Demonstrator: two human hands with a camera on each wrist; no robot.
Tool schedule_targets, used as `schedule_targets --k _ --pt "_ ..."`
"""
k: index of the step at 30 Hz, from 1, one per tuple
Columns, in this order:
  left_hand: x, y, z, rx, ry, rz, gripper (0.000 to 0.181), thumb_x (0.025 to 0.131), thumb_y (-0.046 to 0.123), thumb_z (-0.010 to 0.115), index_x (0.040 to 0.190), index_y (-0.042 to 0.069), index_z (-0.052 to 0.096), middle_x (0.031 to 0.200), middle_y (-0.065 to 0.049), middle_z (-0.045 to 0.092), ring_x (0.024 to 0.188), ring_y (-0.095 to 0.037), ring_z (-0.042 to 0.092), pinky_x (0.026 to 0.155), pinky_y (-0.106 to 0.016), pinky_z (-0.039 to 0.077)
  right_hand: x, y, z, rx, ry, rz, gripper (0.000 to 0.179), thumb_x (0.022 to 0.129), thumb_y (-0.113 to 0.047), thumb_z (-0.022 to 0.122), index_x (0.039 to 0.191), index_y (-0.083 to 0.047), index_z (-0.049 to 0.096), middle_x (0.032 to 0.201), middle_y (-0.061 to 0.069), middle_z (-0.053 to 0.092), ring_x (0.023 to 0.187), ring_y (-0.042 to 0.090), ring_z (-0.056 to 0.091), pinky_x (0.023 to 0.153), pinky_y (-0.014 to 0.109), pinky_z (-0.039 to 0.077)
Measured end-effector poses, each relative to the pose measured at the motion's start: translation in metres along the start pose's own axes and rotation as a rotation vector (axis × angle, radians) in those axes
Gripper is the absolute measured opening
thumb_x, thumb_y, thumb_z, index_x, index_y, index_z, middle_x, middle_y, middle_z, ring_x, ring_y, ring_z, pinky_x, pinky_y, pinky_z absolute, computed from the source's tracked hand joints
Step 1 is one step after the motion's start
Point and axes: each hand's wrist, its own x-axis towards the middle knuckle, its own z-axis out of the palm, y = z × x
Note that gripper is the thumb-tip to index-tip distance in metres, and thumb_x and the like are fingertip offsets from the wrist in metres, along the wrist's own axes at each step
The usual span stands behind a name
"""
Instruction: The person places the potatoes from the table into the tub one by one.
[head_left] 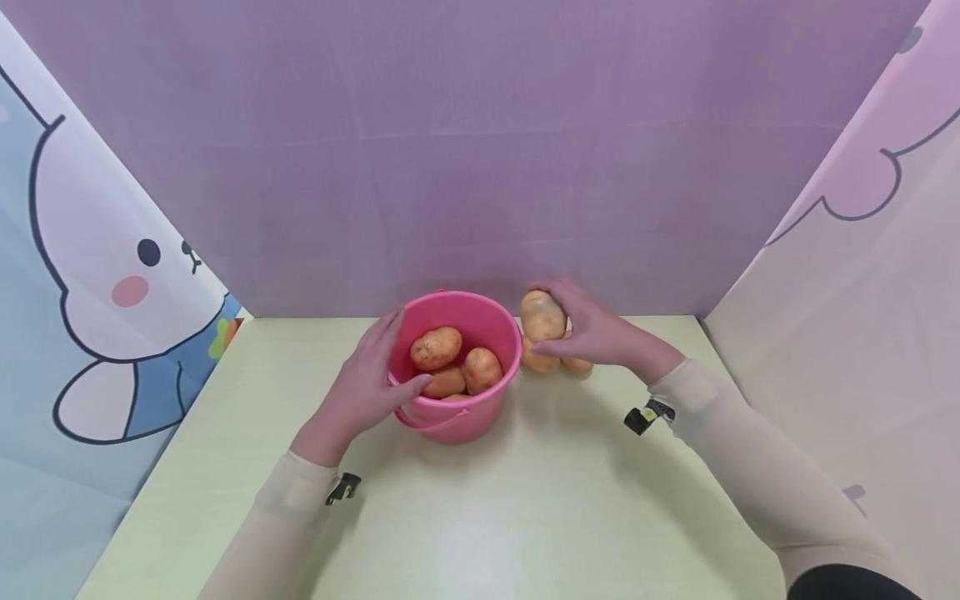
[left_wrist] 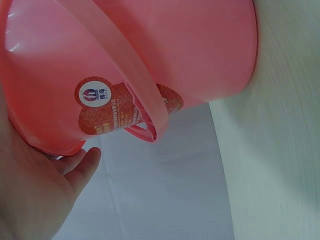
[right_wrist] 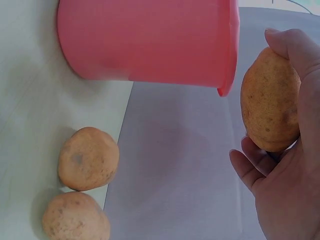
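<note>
The bucket [head_left: 471,425] looks to me like smooth plastic, slightly glossy; the potatoes [head_left: 437,347] have matt, pitted skins. The surface [head_left: 480,533] catches light with a soft sheen; the far backdrop [head_left: 480,150] seems matt, creased cloth.

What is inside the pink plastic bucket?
Three rounded light-brown potatoes show inside the pink plastic bucket, plus a sliver of apparently another; anything beneath them is covered.

A faintly creased purple backdrop [head_left: 480,167] rises behind a pale tabletop [head_left: 480,483] — a soft sheen [head_left: 480,546] near its front — between a light-blue left panel [head_left: 45,508] (a white cartoon animal [head_left: 90,250] printed on it) and a pink-and-white right panel [head_left: 840,333].
</note>
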Motion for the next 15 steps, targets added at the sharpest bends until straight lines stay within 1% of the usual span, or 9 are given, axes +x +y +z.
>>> schedule_targets --k 4,10,15 --pt "0.000 0.000 0.000 0.003 0.004 0.005 0.113 0.094 0.052 0.084 0.179 0.015 0.019 0.182 -0.011 0.023 0.165 -0.039 0.026 0.115 -0.072 0.047 0.003 -0.003 0.001 -0.006 -0.002 -0.014 0.087 0.089 -0.030 0.095 0.161 -0.016 0.049 0.149 0.008 0.053 0.134 0.028 0.052 0.109 0.055 0.052" --pt "0.001 0.000 0.001 0.002 0.007 0.005 0.112 0.094 0.051 0.085 0.179 0.014 0.020 0.182 -0.010 0.023 0.166 -0.038 0.026 0.115 -0.072 0.047 0.008 -0.009 0.002 0.007 -0.017 -0.022 0.087 0.088 -0.031 0.096 0.161 -0.020 0.048 0.148 0.005 0.052 0.131 0.026 0.054 0.106 0.055 0.055" --pt "0.001 0.000 0.001 0.002 0.008 0.009 0.111 0.095 0.048 0.085 0.178 0.013 0.020 0.182 -0.010 0.023 0.166 -0.038 0.025 0.117 -0.071 0.046 0.012 -0.015 0.004 0.011 -0.032 -0.030 0.089 0.088 -0.036 0.096 0.161 -0.022 0.048 0.148 0.004 0.052 0.132 0.025 0.052 0.105 0.054 0.057"
